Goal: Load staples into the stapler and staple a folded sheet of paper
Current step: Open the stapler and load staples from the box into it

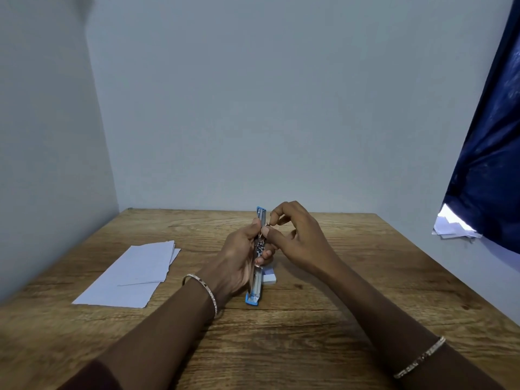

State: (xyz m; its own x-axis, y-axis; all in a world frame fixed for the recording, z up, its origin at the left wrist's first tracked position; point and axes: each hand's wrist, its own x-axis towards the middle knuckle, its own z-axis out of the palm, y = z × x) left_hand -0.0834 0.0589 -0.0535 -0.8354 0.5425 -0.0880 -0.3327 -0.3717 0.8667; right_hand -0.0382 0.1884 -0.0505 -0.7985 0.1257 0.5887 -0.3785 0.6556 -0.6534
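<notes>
Nearest the lens, two bare forearms reach in over a wooden table [281, 347]. A dark sleeve [92, 375] shows at the lower left, and a thin sparkling bracelet [420, 358] crosses the right forearm.

On the left part of the table lies a small stack of white paper sheets [132, 274]. They overlap, with the upper ones set slightly askew and well apart from both hands.

Further right, a bangle [201, 288] circles the left wrist. The left hand [239, 260] curls round the middle of a blue stapler [256, 282], with the thumb on the far side and the fingertips wrapping over the metal channel. The stapler is swung open nearly straight. Its near blue end rests on the table, and its far end is raised and points away from the person.

Just beside the stapler's near half, to its right, a small pale blue box [269, 277] sits on the wood, partly hidden behind the left fingers.

The right hand [298, 237] is above the stapler's upper half. Its thumb and forefinger are pinched together on a short coppery strip of staples [264, 233] right at the open channel, and the other fingers are loosely bent behind. Whether the strip already sits in the channel cannot be told.

A plain pale wall [253, 94] backs the table. At the far right hangs a dark blue curtain [489, 164], with a bright patch of daylight [453, 223] at its lower edge.
</notes>
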